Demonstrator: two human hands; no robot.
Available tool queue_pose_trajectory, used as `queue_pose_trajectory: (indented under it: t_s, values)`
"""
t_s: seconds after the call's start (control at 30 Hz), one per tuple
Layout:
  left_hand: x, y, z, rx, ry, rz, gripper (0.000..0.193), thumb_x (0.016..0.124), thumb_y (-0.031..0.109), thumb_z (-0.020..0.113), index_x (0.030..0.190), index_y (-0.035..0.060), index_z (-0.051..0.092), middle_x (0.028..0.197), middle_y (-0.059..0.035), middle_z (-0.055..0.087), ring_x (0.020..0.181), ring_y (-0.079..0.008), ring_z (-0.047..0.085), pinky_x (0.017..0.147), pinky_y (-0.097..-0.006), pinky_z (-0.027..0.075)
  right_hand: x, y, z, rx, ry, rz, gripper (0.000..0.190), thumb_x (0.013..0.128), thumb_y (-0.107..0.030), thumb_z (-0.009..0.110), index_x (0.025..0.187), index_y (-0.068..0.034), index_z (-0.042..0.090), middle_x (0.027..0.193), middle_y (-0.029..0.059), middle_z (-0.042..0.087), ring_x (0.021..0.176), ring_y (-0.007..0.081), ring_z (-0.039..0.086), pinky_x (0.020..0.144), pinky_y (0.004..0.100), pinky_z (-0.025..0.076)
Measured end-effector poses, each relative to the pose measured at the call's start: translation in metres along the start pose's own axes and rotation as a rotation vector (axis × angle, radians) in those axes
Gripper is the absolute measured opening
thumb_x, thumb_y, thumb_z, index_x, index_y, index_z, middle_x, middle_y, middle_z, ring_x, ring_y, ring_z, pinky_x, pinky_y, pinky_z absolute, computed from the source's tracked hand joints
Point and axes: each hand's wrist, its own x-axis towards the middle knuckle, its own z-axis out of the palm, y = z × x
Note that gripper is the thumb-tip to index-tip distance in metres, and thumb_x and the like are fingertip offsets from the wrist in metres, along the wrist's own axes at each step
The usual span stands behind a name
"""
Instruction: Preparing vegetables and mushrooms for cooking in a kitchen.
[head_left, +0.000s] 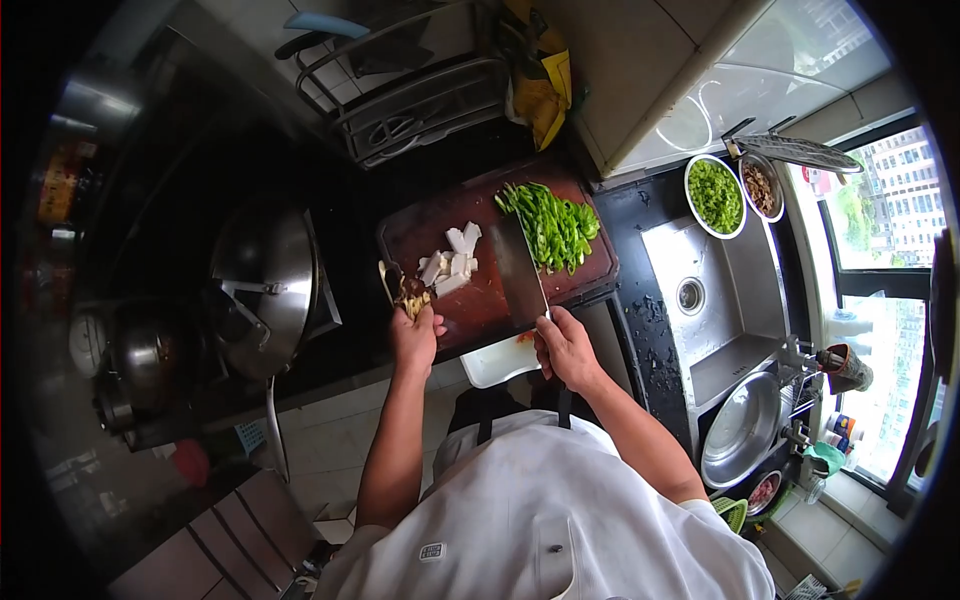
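Note:
My right hand (564, 345) grips the handle of a broad cleaver (517, 262). The cleaver's blade lies over the brown cutting board (487, 202), close to a heap of sliced green peppers (551, 226). At the board's near left edge, my left hand (416, 341) has its fingers around a clump of brown and pale-yellow pieces (415, 294); exactly what food they are I cannot tell. Several white chunks (451, 264) rest on the board just beyond that clump.
Left of the board is a steel wok with a lid (262, 289). A metal rack (420, 97) stands behind. To the right, a steel sink (720, 300) has a bowl of chopped greens (715, 196) at its back edge. A white tray (499, 358) sits below the board.

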Motion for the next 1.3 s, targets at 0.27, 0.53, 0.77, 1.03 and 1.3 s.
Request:
queue_pose_trajectory:
  t_s: [0.27,0.53,0.77,1.03,1.3]
  values:
    - [0.02,0.001,0.018,-0.035,0.047,0.069,0.015,0.094,0.001,0.05,0.108,-0.0003,0.052,0.095,-0.0072,0.06,0.073,-0.0139,0.063,0.065,-0.0284,0.057,0.026,0.013,0.007,0.002,-0.055,-0.068,0.02,0.101,-0.024,0.044,0.092,-0.006,0.045,0.067,0.0024,0.05,0.044,0.0104,0.047,0.036,0.025,0.04]
    - [0.025,0.01,0.026,-0.173,0.04,0.041,0.018,0.093,-0.001,0.05,0.111,-0.0012,0.052,0.097,-0.0085,0.06,0.074,-0.0142,0.062,0.066,-0.0287,0.058,0.032,0.022,0.016,0.042,-0.167,-0.031,0.022,0.101,-0.027,0.045,0.097,-0.006,0.048,0.065,0.0007,0.049,0.046,0.0093,0.046,0.039,0.0254,0.041]
    - [0.045,0.018,0.026,-0.164,-0.002,0.062,0.014,0.093,-0.001,0.048,0.106,-0.0011,0.052,0.09,-0.0081,0.06,0.072,-0.0127,0.062,0.065,-0.0271,0.057,0.043,0.023,0.03,0.106,-0.212,-0.057,0.022,0.101,-0.027,0.046,0.094,-0.006,0.047,0.067,0.0026,0.05,0.044,0.0103,0.047,0.037,0.0252,0.04]
    - [0.072,0.036,0.033,-0.082,-0.039,0.082,0.012,0.094,0.002,0.05,0.106,-0.0006,0.054,0.086,-0.0072,0.061,0.07,-0.0125,0.061,0.065,-0.0278,0.057,0.054,-0.005,0.033,-0.133,-0.096,-0.125,0.022,0.101,-0.026,0.045,0.092,-0.006,0.046,0.067,0.0016,0.049,0.046,0.0094,0.048,0.038,0.0251,0.041]
    - [0.065,0.019,0.018,0.148,-0.012,0.16,0.017,0.092,0.007,0.055,0.106,-0.0022,0.054,0.087,-0.0125,0.065,0.074,-0.021,0.065,0.068,-0.0326,0.054,0.036,-0.027,0.021,-0.576,0.102,-0.291,0.026,0.095,-0.023,0.052,0.102,0.002,0.049,0.085,0.0309,0.061,0.087,0.0494,0.059,0.073,0.0522,0.046]
